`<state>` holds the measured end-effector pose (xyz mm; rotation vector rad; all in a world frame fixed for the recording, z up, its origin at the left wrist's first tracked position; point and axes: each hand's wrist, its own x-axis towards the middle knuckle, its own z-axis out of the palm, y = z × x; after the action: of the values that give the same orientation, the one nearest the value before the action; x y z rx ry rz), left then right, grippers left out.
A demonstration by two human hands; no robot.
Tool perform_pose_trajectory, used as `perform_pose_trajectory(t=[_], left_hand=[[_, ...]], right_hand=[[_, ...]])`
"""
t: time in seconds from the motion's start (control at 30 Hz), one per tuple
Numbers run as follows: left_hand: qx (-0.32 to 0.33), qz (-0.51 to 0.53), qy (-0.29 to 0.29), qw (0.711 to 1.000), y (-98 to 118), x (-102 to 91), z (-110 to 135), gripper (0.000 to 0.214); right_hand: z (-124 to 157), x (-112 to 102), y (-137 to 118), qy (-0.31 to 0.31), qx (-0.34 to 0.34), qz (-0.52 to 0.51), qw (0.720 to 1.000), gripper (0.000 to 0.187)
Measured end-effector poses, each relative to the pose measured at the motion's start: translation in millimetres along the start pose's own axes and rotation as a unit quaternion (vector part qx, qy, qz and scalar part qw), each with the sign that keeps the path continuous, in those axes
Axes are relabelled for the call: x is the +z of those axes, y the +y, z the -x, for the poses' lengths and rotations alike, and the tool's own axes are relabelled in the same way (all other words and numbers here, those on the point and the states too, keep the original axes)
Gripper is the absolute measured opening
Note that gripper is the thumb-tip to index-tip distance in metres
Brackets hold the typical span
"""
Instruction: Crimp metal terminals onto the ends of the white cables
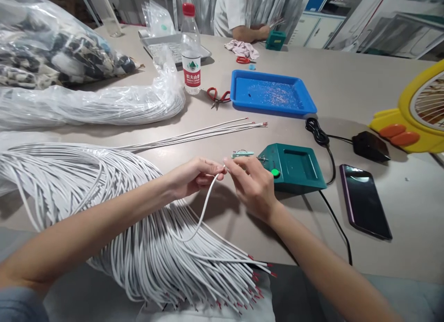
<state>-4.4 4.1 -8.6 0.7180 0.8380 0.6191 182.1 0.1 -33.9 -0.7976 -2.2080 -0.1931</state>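
Observation:
My left hand point(194, 176) pinches the end of a single white cable point(204, 206) that curves down to a big bundle of white cables point(138, 248) with red wire tips. My right hand point(251, 185) is closed on the same cable tip, fingertips meeting those of the left hand. Both hands hover just left of a small green machine point(293, 167) with a green button and a metal nozzle. Several finished white cables point(201, 134) lie in a row on the table beyond my hands.
A blue tray point(274, 96), red snips point(218, 96), a water bottle point(190, 49), bagged cables point(104, 104), a phone point(364, 199), a black pedal point(370, 146) with its cord and a yellow fan point(416, 109) are around. Another person point(239, 12) works at the far side.

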Motion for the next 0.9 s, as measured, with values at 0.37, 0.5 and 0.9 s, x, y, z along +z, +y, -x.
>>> perform_pose_trajectory(t=[0.37, 0.5, 0.9], left_hand=[[-0.001, -0.006, -0.032, 0.999, -0.6, 10.6, 2.1, 0.014], [-0.011, 0.011, -0.049, 0.999, -1.4, 11.1, 2.8, 0.016], [0.394, -0.499, 0.114, 0.763, -13.5, 3.8, -1.2, 0.016]], right_hand=[[0.2, -9.9, -7.9, -0.033, 0.041, 0.032, 0.998, 0.021], [0.8, -12.1, -8.1, 0.002, 0.027, 0.005, 1.000, 0.023], [-9.0, -7.2, -17.9, -0.038, 0.385, -0.395, 0.833, 0.012]])
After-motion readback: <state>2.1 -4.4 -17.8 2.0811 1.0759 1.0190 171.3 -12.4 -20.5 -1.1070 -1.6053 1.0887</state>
